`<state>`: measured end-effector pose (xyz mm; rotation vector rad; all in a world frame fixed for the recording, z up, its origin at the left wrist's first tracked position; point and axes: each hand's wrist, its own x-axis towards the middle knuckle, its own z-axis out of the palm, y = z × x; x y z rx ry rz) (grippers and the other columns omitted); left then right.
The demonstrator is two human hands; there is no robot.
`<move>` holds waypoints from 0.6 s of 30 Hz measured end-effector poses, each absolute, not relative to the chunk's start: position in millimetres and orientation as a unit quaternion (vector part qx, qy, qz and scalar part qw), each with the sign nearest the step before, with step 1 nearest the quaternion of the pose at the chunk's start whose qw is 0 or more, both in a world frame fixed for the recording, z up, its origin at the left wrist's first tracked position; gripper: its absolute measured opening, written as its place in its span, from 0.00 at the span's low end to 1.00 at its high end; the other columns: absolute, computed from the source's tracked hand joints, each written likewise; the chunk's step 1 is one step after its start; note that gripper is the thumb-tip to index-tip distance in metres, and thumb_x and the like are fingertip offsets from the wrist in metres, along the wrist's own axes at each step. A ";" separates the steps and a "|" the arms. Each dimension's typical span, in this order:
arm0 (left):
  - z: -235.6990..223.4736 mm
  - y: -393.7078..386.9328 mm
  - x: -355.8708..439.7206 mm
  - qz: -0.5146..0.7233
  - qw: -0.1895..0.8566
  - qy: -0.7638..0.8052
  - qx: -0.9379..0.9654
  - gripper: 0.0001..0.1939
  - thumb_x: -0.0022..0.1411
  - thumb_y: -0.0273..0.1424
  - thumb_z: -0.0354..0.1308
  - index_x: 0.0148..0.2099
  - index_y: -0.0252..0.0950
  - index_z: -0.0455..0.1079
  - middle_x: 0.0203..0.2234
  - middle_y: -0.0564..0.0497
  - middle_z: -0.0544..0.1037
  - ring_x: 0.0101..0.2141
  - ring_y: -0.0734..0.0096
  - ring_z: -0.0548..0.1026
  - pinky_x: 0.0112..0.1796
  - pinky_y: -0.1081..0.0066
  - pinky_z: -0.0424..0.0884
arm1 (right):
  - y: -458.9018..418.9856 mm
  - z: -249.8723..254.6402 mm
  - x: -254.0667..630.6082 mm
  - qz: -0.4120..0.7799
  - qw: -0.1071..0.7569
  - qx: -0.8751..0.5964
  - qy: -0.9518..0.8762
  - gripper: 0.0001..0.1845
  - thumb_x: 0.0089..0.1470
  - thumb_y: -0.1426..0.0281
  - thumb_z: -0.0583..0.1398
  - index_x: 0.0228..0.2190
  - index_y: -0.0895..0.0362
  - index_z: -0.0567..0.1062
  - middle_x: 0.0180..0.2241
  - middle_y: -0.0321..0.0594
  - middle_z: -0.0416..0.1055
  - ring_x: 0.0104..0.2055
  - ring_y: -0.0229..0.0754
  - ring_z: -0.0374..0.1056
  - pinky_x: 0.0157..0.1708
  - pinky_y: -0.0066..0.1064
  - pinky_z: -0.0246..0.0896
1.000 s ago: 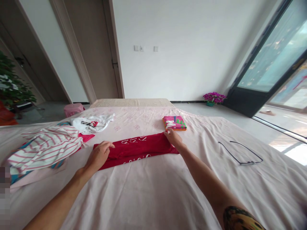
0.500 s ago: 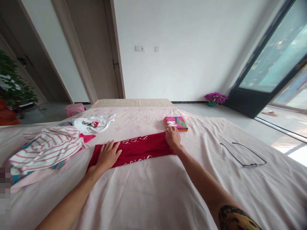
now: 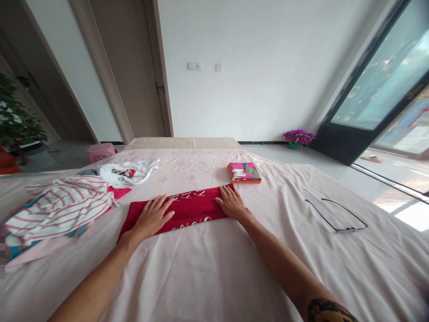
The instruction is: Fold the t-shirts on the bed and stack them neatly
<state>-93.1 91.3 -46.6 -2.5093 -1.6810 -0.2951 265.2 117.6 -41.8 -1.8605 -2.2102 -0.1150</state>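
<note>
A red garment (image 3: 191,209) with white lettering lies folded into a long strip on the pink bed sheet (image 3: 214,259). My left hand (image 3: 152,217) lies flat on its left part, fingers stretched out. My right hand (image 3: 230,203) rests flat on its right end, fingers spread. Neither hand grips the cloth.
A folded pink, green and orange cloth (image 3: 244,172) sits just beyond the red garment. A pile of striped (image 3: 63,203) and white (image 3: 125,172) clothes lies at the left. A thin black wire hanger (image 3: 335,214) lies at the right. Beyond the bed are a pink stool (image 3: 99,151), a flower pot (image 3: 297,137) and a glass door.
My left hand went from a loose curl at the garment's left end to lying flat on it. My right hand slid left from the garment's far right corner and flattened.
</note>
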 end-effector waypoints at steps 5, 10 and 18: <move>-49.1 85.6 -118.7 -0.074 0.083 -0.605 -0.788 0.31 0.69 0.47 0.44 0.69 0.42 0.58 0.67 0.42 0.59 0.66 0.53 0.57 0.63 0.52 0.51 | 114.6 -35.5 280.6 -0.013 0.092 -0.650 -0.754 0.33 0.67 0.55 0.46 0.67 0.58 0.57 0.69 0.46 0.48 0.71 0.52 0.44 0.66 0.50 0.42; -58.9 80.9 -148.8 -0.064 0.106 -0.647 -0.753 0.32 0.69 0.47 0.42 0.69 0.41 0.57 0.67 0.40 0.60 0.65 0.49 0.57 0.60 0.48 0.55 | 115.4 -35.3 298.7 0.009 0.077 -0.621 -0.780 0.32 0.68 0.56 0.44 0.68 0.54 0.55 0.70 0.41 0.45 0.72 0.48 0.40 0.67 0.49 0.39; -61.0 73.8 -159.5 -0.071 0.092 -0.687 -0.717 0.32 0.69 0.45 0.38 0.69 0.39 0.57 0.67 0.40 0.58 0.63 0.48 0.60 0.58 0.50 0.57 | 111.6 -35.9 363.2 0.167 0.254 -0.598 -0.742 0.28 0.65 0.56 0.46 0.60 0.52 0.69 0.64 0.42 0.62 0.68 0.49 0.53 0.67 0.47 0.43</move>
